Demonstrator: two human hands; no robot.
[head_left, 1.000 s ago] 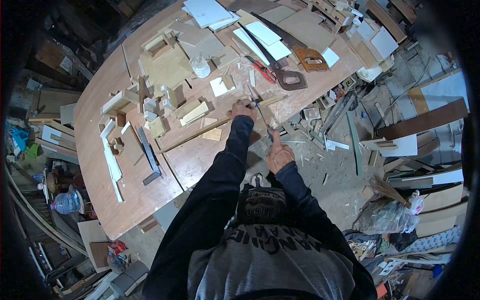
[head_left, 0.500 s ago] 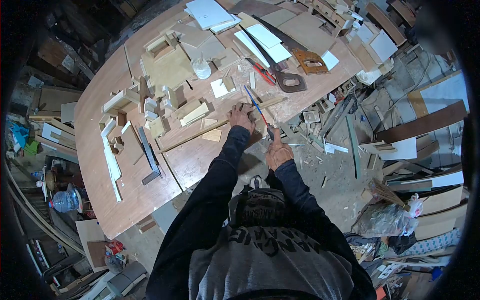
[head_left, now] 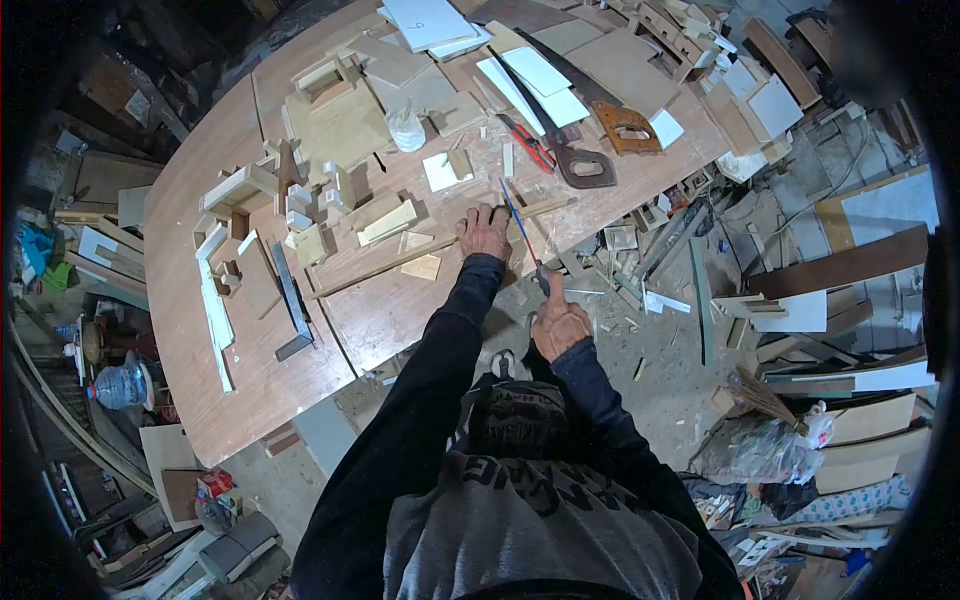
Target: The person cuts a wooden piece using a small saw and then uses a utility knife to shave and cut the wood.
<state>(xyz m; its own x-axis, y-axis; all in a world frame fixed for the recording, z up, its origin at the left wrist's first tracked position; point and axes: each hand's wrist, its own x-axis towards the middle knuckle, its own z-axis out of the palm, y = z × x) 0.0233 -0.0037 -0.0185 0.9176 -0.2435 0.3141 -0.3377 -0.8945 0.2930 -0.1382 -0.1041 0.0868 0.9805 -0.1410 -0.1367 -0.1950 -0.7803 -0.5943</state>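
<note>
My left hand (head_left: 484, 232) lies over a long thin wooden strip (head_left: 385, 268) and presses it against the table near its front edge. My right hand (head_left: 560, 326) is closed round the dark handle of a slim saw (head_left: 522, 232) with a narrow blue and red blade. That blade crosses the strip just right of my left hand, pointing away from me. Whether its teeth touch the wood is too small to tell. Next to the strip lies a small flat wood piece (head_left: 421, 267). Beyond my left hand sits a white square (head_left: 447, 171) with a small block on it.
On the table (head_left: 390, 325) are red-handled pliers (head_left: 527, 143), handsaws (head_left: 584, 167), (head_left: 626, 128), a plastic cup (head_left: 405, 130), a try square (head_left: 293, 305) and several wooden block assemblies (head_left: 240, 192). Offcuts litter the floor (head_left: 640, 345) at right, near a plastic bag (head_left: 755, 448).
My right hand has drawn back toward my body, and the saw has slid back with it across the strip. My left hand stays on the strip, its fingers a little more spread.
</note>
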